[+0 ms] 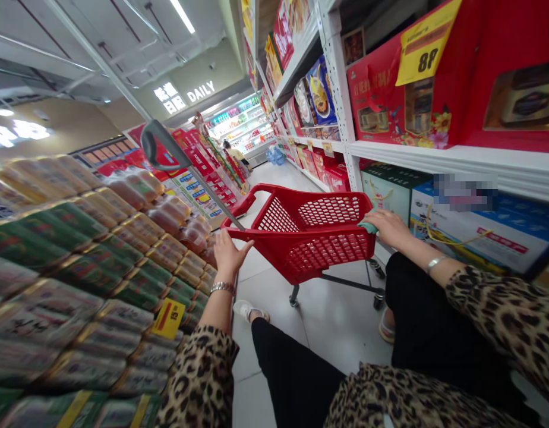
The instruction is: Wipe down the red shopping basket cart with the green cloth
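Red plastic cart, standing on the aisle floor, looks stiff but light, probably best steered by its rim: left hand draped there, thumb spread, right hand pinching greenish cloth against it.

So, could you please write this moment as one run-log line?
left grip: on rim of red cart | right grip: teal item at cart corner | leftward: stacked packs | rightward: white shelving

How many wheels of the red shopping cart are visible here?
3: one wheel under the middle of the red cart, a second wheel toward the right, a third wheel just below that. Others may be hidden.
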Available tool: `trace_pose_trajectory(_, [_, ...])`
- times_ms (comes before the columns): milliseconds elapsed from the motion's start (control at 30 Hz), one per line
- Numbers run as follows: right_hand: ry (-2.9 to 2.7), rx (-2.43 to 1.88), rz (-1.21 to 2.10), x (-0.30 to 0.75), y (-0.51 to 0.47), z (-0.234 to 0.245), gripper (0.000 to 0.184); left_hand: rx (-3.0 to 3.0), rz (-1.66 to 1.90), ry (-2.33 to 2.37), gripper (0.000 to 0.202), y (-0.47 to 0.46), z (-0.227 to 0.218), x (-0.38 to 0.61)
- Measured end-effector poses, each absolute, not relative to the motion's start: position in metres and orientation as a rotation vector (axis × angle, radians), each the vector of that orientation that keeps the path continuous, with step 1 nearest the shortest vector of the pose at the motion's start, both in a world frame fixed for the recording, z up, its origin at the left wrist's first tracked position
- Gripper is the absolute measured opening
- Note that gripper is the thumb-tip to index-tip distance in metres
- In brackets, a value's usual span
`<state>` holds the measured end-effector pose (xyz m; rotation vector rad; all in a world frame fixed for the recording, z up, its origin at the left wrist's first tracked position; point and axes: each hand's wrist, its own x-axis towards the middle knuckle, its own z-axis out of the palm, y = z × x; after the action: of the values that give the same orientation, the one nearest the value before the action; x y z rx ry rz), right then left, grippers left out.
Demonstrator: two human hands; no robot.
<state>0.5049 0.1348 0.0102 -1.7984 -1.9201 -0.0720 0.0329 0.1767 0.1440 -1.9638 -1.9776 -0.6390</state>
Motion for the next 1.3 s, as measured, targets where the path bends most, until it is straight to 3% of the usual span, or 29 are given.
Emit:
trace_pose_trajectory(67, [-1.904, -1.823, -0.049, 0.509, 0.138, 0.011, 0.059, -2.0, -0.474, -2.028, 0.096, 0.19, 0.159, 0.034])
trace_pose_trajectory(167, [-1.891, -1.848, -0.015, 0.512, 0.141, 0.013, 0.058, -2.071, -0.323, -2.01, 0.075, 0.2, 0.169, 0.041])
trace_pose_trajectory(267, [-1.87, -1.838, -0.015, 0.514, 0.144, 0.014, 0.053, -2.046, -0.325, -2.007, 0.058, 0.201, 0.167, 0.049])
trace_pose_trajectory(467, [-1.69, -1.943, -0.032, 0.508, 0.15, 0.016, 0.047, -2.022, -0.391, -1.929, 0.045, 0.185, 0.164, 0.05])
trace_pose_trajectory(767, [-1.499, -2.08, -0.018, 0.469, 0.129, 0.037, 0.051, -1.917, -0.554, -1.704, 0.05, 0.134, 0.144, 0.052])
trace_pose_trajectory(1167, [-1.785, -1.781, -0.092, 0.374, 0.105, 0.047, 0.052, -1.942, -0.732, -1.811, 0.045, 0.094, 0.149, 0.075])
trace_pose_trajectory(1233, [-1.831, -1.723, -0.091, 0.358, 0.104, 0.051, 0.052, -2.012, -0.864, -1.919, 0.043, 0.095, 0.157, 0.079])
trace_pose_trajectory(1300, [-1.866, -1.689, -0.08, 0.349, 0.107, 0.056, 0.05, -2.113, -1.276, -2.006, 0.045, 0.099, 0.17, 0.079])
